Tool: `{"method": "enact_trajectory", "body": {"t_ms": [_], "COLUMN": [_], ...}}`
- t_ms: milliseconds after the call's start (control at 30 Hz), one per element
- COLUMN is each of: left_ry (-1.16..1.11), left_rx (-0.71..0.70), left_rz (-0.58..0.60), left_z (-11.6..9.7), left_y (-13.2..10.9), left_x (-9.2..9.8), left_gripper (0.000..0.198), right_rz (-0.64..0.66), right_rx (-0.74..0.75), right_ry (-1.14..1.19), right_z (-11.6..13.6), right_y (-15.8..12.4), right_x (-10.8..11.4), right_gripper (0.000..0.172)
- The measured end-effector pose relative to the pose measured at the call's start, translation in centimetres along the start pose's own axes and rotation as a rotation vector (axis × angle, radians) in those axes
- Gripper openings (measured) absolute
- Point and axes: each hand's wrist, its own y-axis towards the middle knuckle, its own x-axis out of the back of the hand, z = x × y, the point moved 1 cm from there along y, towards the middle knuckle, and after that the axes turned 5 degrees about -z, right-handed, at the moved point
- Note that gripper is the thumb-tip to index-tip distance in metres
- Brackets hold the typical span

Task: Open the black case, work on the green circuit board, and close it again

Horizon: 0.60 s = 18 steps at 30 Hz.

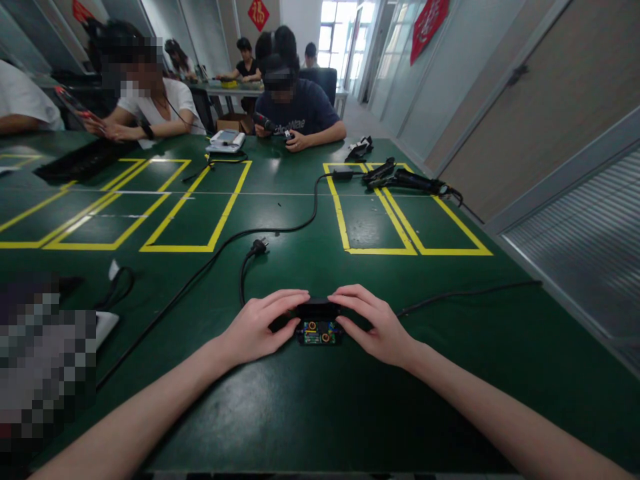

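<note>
My left hand (pixel 263 325) and my right hand (pixel 373 323) meet over a small black plastic case near the front of the table. The case's black cover (pixel 319 309) is tilted up at the back, its left end between the fingers and thumb of my left hand and its right end in those of my right. Below it lies the other half of the case, holding a green circuit board (pixel 319 332) with two copper coils facing up. A black cord with a plug (pixel 259 247) runs behind my left hand; another cord (pixel 470 291) leads off to the right.
Yellow tape rectangles mark the green table (pixel 280 413). A long black cable (pixel 240 233) crosses to a small adapter (pixel 343 173) by a dark hair-styling tool (pixel 415 180). A blurred-out object (pixel 50 360) lies at left. Several people sit beyond, one handling a dark tool.
</note>
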Motion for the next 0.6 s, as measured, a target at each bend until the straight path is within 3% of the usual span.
{"method": "enact_trajectory", "body": {"t_ms": [133, 300, 467, 600], "left_ry": [-0.056, -0.076, -0.045, 0.064], "left_rx": [-0.013, -0.062, -0.043, -0.048], "left_rz": [0.015, 0.064, 0.112, 0.208], "left_z": [-0.6, -1.4, -1.4, -1.1], "left_y": [0.2, 0.5, 0.4, 0.2], "left_x": [0.5, 0.7, 0.6, 0.2], "left_gripper": [0.048, 0.036, 0.034, 0.044], "right_rz": [-0.017, 0.034, 0.071, 0.126], "right_rx": [0.065, 0.194, 0.207, 0.203], "right_ry": [0.043, 0.098, 0.054, 0.006], "right_z": [0.2, 0.7, 0.8, 0.7], "right_y": [0.0, 0.3, 0.3, 0.0], "right_x": [0.3, 0.2, 0.2, 0.1], "right_gripper": [0.032, 0.029, 0.028, 0.027]}}
